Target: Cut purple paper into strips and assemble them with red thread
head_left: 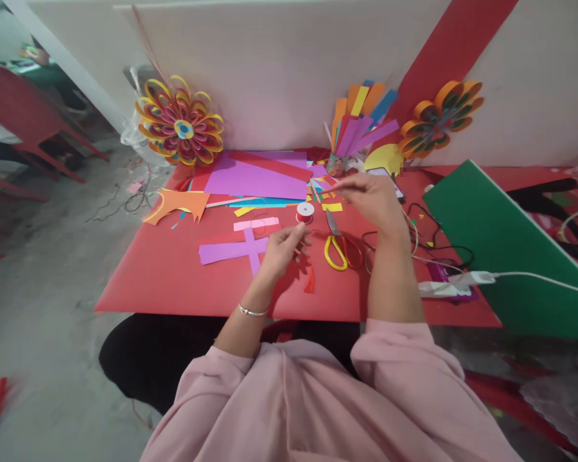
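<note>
My left hand (283, 247) hovers over the red table (164, 276) with its fingers pinched together, next to a small red thread spool (305, 212). What it pinches is too thin to make out. My right hand (370, 196) is raised further back, fingers pinched too, near a cup of coloured paper strips (359, 125). Yellow-handled scissors (334, 244) lie between the hands. A purple paper cross (241, 249) and a pink strip (256, 224) lie left of my left hand. A small red tassel (310, 281) lies by my left wrist.
Purple and red paper sheets (260, 176) and an orange cut-out (178, 204) lie at the back. Two paper flowers (180, 122) (438, 119) lean on the white wall. A green board (501, 244) slants at the right, with a white power strip (455, 282) and cables. Red chairs (24, 115) stand left.
</note>
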Demonstrator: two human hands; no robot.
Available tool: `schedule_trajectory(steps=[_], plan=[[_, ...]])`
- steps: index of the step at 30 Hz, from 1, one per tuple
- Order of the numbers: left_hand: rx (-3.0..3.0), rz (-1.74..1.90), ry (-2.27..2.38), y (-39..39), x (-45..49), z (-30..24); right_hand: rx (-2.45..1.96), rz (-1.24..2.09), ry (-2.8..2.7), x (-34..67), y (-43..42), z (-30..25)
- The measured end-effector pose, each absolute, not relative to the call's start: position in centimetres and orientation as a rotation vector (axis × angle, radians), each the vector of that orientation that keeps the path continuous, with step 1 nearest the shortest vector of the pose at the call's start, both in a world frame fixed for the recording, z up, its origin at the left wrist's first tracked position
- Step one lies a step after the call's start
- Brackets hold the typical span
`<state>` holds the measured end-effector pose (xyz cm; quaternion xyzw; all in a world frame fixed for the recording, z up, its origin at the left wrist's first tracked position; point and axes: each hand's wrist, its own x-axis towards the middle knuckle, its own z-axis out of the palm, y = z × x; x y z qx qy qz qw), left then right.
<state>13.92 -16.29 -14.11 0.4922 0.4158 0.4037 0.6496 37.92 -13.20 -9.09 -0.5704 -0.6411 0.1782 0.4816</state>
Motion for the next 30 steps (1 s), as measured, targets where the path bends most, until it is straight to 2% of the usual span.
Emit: schedule_trajectory(steps=[3,8,11,14,17,23,26,30], plan=[[0.807,0.818,0.845,-16.4,13.9,-14.1,-1.147,0.541,-1.671,33.8,-18.8,-9.9],[0.749,0.867,0.852,-17.4,13.0,-15.1,-1.202,0.547,-1.723,31.7,-22.6,-13.2],[0.735,0.93,0.864,-18.0,12.3,-15.6,-1.537,0.404,-1.693,32.4,-23.1,-14.2],[0.736,0.99,0.884,-18.4,11.8,-15.9,-2.171,0.249,-1.696,33.0,-23.4,-14.5],[0.725,0.996,0.879,-18.3,12.0,-16.2,-2.593,0.263,-1.737,32.9,-23.3,-14.6],[0.592,0.937,0.755,-14.9,17.0,-17.0,-2.713,0.248,-1.659,32.5,-22.4,-15.4],[0.472,0.803,0.875,-12.7,20.4,-17.7,-2.71,0.275,-1.606,32.8,-21.9,-15.7],[0.446,0.821,0.884,-11.6,22.2,-19.0,-2.633,0.311,-1.609,33.5,-21.7,-15.8]])
